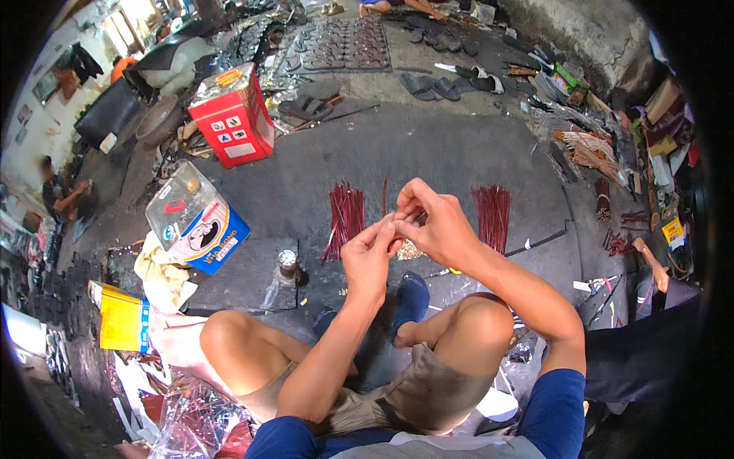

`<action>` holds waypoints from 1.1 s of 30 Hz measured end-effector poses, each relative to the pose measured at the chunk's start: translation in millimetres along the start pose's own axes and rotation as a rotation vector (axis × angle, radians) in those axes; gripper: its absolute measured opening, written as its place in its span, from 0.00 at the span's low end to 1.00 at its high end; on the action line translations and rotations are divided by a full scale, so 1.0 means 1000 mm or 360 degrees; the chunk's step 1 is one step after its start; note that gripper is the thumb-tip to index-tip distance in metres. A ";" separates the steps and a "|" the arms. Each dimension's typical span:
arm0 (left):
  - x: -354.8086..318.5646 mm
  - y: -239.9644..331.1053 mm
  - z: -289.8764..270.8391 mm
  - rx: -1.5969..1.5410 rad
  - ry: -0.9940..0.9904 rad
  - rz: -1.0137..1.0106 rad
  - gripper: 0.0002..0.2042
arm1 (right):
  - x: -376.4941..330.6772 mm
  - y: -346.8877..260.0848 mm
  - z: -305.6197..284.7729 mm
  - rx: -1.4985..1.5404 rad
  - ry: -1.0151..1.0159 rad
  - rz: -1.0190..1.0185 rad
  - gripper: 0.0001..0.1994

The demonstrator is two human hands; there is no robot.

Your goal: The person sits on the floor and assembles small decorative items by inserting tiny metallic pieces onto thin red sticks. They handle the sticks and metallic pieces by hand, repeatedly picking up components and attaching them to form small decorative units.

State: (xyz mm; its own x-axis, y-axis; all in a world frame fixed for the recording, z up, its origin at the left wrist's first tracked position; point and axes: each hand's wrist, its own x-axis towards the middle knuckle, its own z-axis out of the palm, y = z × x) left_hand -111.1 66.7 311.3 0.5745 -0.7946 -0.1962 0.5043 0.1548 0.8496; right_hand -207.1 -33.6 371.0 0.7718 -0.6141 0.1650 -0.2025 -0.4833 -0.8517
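Note:
My left hand (pixel 368 252) and my right hand (pixel 433 227) meet in front of me, above the dark floor mat. Both are closed in a pinch, fingertips touching; whatever they hold is too small or too hidden to name. Just past the left fingertips shows a thin dark red strip (pixel 384 197); whether it is held or lies on the mat I cannot tell. A bundle of dark red strips (pixel 348 218) lies to the left of my hands, and a similar red bundle (pixel 492 216) to the right. Partly covered by my right hand is a small heap of pale, tiny pieces (pixel 410 249).
A red tin (pixel 238 122), a blue-and-white tin (pixel 202 229) and a yellow tin (pixel 122 320) stand to my left, near a small lidded jar (pixel 287 264). Rows of sandals (pixel 344 46) lie at the back. Another person's hand (pixel 659 277) reaches in at right.

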 end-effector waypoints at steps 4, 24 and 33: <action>-0.056 0.039 -0.026 0.0037 -0.0292 -0.0008 0.12 | -0.026 -0.068 -0.011 -0.0645 -0.0068 -0.0517 0.14; -0.096 0.102 -0.071 0.1430 -0.0046 0.1422 0.04 | -0.136 -0.049 0.057 0.0840 0.0311 0.0542 0.08; -0.094 0.083 -0.070 0.1830 -0.0605 0.1433 0.09 | -0.134 -0.052 0.057 0.0574 0.0208 0.0121 0.09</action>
State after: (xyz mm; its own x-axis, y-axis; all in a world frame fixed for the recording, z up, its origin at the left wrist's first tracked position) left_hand -78.3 195.8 365.6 0.1207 -0.8156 0.5659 -0.7838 0.2715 0.5585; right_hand -266.0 109.3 365.2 0.6747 -0.7254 0.1367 -0.0134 -0.1973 -0.9803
